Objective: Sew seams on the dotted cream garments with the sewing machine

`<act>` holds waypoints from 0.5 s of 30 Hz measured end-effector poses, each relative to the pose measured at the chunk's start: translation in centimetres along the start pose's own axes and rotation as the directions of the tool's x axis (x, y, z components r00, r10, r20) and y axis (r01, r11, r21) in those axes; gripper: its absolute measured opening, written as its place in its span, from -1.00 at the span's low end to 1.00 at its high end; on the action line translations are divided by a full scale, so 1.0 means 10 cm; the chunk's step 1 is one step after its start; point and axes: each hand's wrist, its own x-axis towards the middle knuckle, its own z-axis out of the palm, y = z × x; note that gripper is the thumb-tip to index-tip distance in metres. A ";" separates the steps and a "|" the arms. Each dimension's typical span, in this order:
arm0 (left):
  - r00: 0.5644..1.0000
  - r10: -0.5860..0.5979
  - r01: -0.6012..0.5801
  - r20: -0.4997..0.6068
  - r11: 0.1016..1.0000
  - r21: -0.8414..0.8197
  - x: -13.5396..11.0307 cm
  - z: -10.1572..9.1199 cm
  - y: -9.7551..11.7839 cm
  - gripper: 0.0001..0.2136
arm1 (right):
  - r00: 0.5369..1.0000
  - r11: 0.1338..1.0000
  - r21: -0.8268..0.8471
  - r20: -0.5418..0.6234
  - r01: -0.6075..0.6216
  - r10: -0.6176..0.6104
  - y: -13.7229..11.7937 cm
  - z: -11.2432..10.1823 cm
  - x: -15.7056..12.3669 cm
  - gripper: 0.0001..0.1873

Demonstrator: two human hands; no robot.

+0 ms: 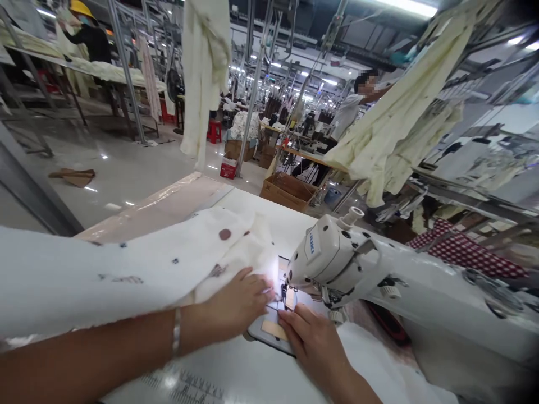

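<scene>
A white sewing machine [337, 258] stands on the white table [252, 370]. White fabric with dark printed spots [138, 264] lies across the table to its left. My left hand [236, 306] rests flat on the fabric's edge, fingers stretched toward the needle [283, 292]. My right hand [311, 342] lies flat on the table in front of the needle plate [273, 328], fingertips pressing white cloth near the presser foot. A metal bangle [177, 331] circles my left wrist.
Cream garments [206, 73] hang from overhead rails, more cream garments [400, 123] at right. A cardboard box [288, 191] sits behind the table. A person [353, 112] stands beyond it; another person in a yellow helmet [86, 33] is far left. Red checked cloth [463, 249] lies at right.
</scene>
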 end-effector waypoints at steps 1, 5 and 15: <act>0.998 -0.025 0.025 0.055 1.000 0.001 -0.16 -0.04 0.13 -0.69 | 0.998 1.000 0.018 0.057 -0.002 0.001 -0.03 -0.05 -0.02 -0.72; 0.983 0.047 -0.018 0.178 0.987 -0.160 -0.66 -0.28 0.58 -0.72 | 0.970 0.994 0.106 0.242 -0.035 0.008 -0.16 -0.29 -0.15 -0.75; 0.877 -0.409 0.430 0.251 0.902 -0.033 0.46 -0.62 -0.36 -0.24 | 0.966 0.966 0.102 0.131 -0.238 0.224 -0.88 0.04 -0.24 -0.79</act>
